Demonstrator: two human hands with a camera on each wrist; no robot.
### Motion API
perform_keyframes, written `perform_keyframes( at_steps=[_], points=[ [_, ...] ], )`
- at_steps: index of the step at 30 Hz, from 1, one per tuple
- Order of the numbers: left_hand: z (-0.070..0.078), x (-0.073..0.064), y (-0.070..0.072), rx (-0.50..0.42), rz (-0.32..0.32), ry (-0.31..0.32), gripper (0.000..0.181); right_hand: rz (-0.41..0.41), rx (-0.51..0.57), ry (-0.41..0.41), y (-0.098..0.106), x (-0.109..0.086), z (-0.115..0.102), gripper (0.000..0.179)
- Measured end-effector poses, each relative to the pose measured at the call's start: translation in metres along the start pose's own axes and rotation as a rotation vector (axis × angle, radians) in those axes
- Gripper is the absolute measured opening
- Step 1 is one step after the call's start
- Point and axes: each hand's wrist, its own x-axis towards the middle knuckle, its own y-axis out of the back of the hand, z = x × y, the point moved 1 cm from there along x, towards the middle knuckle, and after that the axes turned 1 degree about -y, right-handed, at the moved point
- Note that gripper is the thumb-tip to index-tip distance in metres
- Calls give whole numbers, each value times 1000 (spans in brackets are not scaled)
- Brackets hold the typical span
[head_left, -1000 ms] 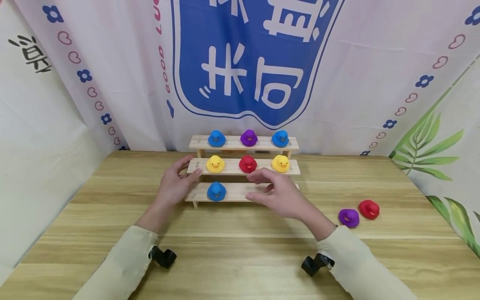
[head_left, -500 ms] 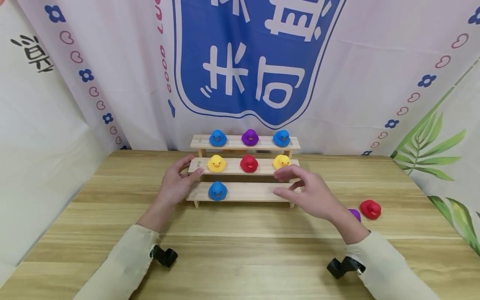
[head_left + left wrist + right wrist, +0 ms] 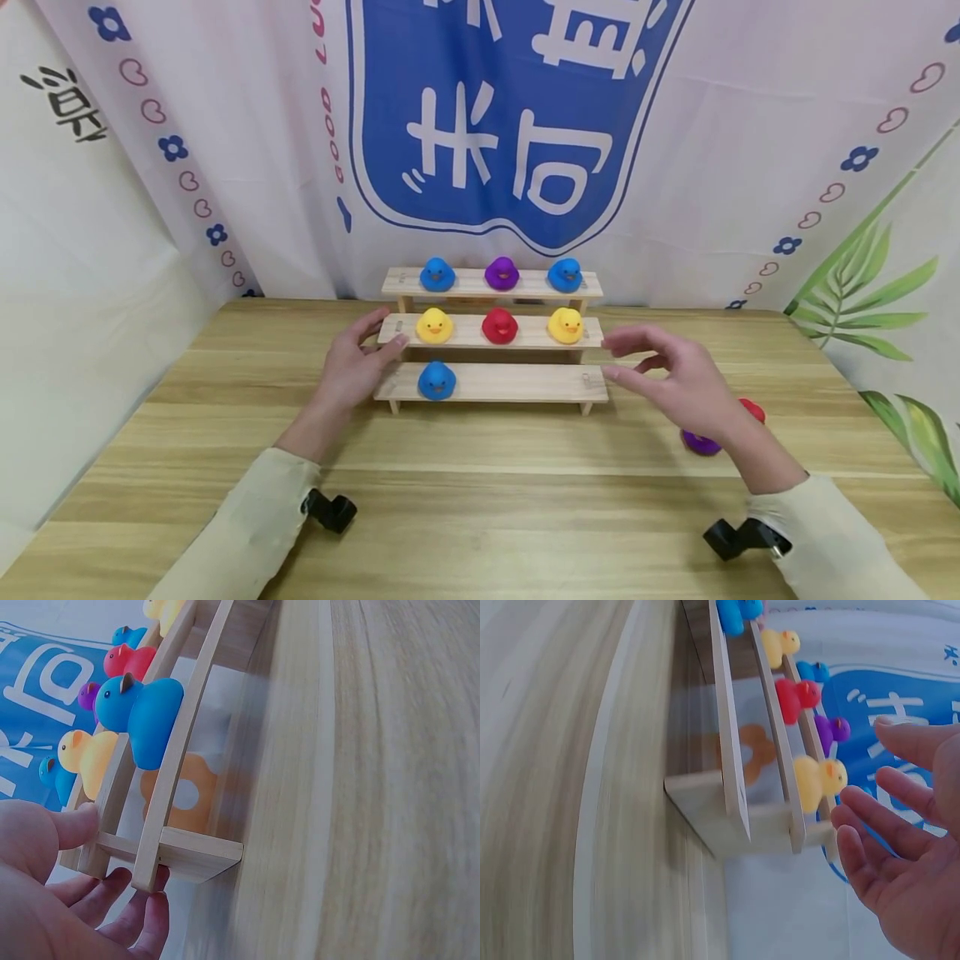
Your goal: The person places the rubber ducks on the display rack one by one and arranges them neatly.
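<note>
A three-tier wooden display stand (image 3: 525,383) holds small rubber ducks. My left hand (image 3: 352,362) grips the stand's left end, thumb over the middle tier and fingertips against the tier ends in the left wrist view. Blue ducks (image 3: 437,274) flank a purple duck (image 3: 502,272) on the top tier. A red duck (image 3: 499,326) sits between yellow ducks (image 3: 434,326) on the middle one. The bottom tier bears one blue duck (image 3: 437,381) at its left. My right hand (image 3: 675,379), holding nothing, hovers just off the stand's right end with its fingers loosely bent.
On the wooden table (image 3: 480,500), a purple duck (image 3: 701,442) and a red duck (image 3: 752,410) lie right of the stand, partly hidden by my right hand and wrist. A printed white and blue curtain (image 3: 270,167) hangs close behind the stand.
My right hand has moved right, from in front of the bottom tier to beyond the stand's right end, now overlapping the loose ducks. My left hand has stayed at the stand.
</note>
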Motion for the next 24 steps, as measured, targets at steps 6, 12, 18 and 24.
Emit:
perform_keyframes(
  at_steps=[6, 12, 18, 24],
  points=[
    [0, 0, 0, 5, -1, -4, 68, 26, -2, 11, 15, -7, 9, 32],
    [0, 1, 0, 1, -1, -4, 69, 43, 3, -30, 25, -13, 18, 33],
    [0, -1, 0, 12, 10, 1, 68, 77, -13, -76, 34, -17, 26, 30],
    [1, -1, -1, 15, 8, -5, 67, 87, -24, -83, 43, -21, 33, 31]
  ],
)
